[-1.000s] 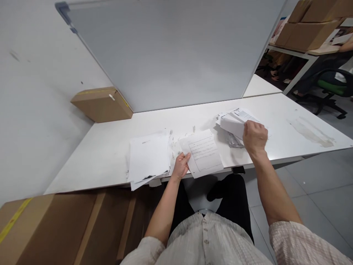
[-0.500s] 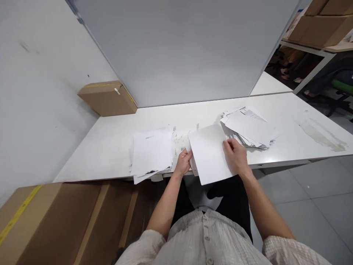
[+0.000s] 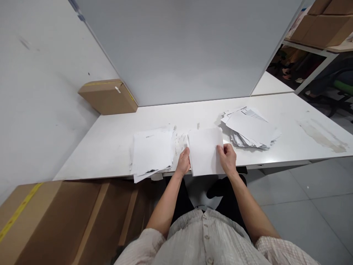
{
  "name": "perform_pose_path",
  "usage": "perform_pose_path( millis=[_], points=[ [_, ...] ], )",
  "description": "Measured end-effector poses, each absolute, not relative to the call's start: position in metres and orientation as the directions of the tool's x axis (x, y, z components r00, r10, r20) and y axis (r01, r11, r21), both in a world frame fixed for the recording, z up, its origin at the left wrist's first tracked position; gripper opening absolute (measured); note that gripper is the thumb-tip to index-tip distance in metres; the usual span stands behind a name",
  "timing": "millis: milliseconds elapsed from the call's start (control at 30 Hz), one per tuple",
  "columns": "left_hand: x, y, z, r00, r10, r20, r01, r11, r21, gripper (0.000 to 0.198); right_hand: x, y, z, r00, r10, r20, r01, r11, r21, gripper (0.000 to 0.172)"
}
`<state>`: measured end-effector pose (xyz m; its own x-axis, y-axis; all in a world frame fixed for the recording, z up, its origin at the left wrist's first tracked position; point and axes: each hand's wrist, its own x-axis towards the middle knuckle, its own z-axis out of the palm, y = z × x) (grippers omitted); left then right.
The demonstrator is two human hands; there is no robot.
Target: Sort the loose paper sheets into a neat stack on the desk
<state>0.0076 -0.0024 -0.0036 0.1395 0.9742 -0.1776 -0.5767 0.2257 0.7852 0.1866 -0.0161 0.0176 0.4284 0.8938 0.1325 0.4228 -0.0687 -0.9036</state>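
Note:
Both hands hold a small sheaf of white paper sheets [image 3: 205, 152] in front of me, over the table's front edge. My left hand [image 3: 184, 161] is closed on the left side of the sheets, thumb up. On the opposite side my right hand [image 3: 227, 158] grips them, its thumb lying on the top sheet. To the left lies a fairly neat stack of paper [image 3: 152, 151], with a small printed line near its top and dark marks at its lower edge. A messier paper pile [image 3: 249, 129] with fanned edges lies to the right.
The white table [image 3: 110, 147] has a worn patch at its right end. A grey panel [image 3: 187, 55] stands along its back. One cardboard box [image 3: 110, 97] sits in the back left corner; bigger cardboard boxes [image 3: 55, 217] stand below at left.
My right hand has moved left and slightly down with its sheet. That sheet, tilted before, now lies squared over the sheets in my left hand. Both table piles are unchanged.

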Motion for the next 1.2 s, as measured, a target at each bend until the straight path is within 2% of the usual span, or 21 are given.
perform_pose_path(
  millis=[133, 233, 367, 500, 600, 767, 900, 1200],
  points=[
    [0.011, -0.006, -0.001, 0.08, 0.994, -0.076, -0.424, 0.103, 0.9, 0.045, 0.177, -0.02, 0.019, 0.442, 0.887, 0.134, 0.362, -0.04, -0.931, 0.026],
    [0.01, -0.008, 0.016, 0.038, 0.999, 0.03, -0.333, -0.016, 0.943, 0.041, 0.176, -0.02, 0.031, 0.436, 0.886, 0.16, 0.25, 0.052, -0.967, 0.025],
    [0.004, -0.009, 0.05, -0.027, 0.981, 0.195, -0.268, -0.195, 0.944, 0.038, 0.182, -0.018, 0.06, 0.337, 0.919, 0.206, 0.025, 0.21, -0.977, 0.046],
    [-0.003, -0.009, 0.062, -0.031, 0.969, 0.245, -0.253, -0.244, 0.936, 0.035, 0.187, -0.016, 0.072, 0.222, 0.945, 0.239, -0.071, 0.26, -0.963, 0.022],
    [-0.005, -0.008, 0.051, -0.015, 0.978, 0.209, -0.257, -0.206, 0.944, 0.037, 0.185, -0.015, 0.06, 0.151, 0.969, 0.195, -0.129, 0.215, -0.968, 0.02],
    [-0.003, -0.009, 0.033, -0.028, 0.987, 0.157, -0.271, -0.158, 0.949, 0.036, 0.178, -0.015, 0.041, 0.097, 0.982, 0.159, -0.112, 0.169, -0.979, 0.029],
    [-0.003, -0.008, 0.035, -0.05, 0.987, 0.155, -0.293, -0.163, 0.942, 0.035, 0.176, -0.014, 0.041, 0.093, 0.975, 0.202, -0.114, 0.212, -0.971, 0.029],
    [0.001, -0.01, 0.037, -0.072, 0.987, 0.147, -0.258, -0.16, 0.953, 0.032, 0.18, -0.015, 0.042, 0.137, 0.978, 0.157, 0.003, 0.158, -0.987, 0.028]
  ],
)
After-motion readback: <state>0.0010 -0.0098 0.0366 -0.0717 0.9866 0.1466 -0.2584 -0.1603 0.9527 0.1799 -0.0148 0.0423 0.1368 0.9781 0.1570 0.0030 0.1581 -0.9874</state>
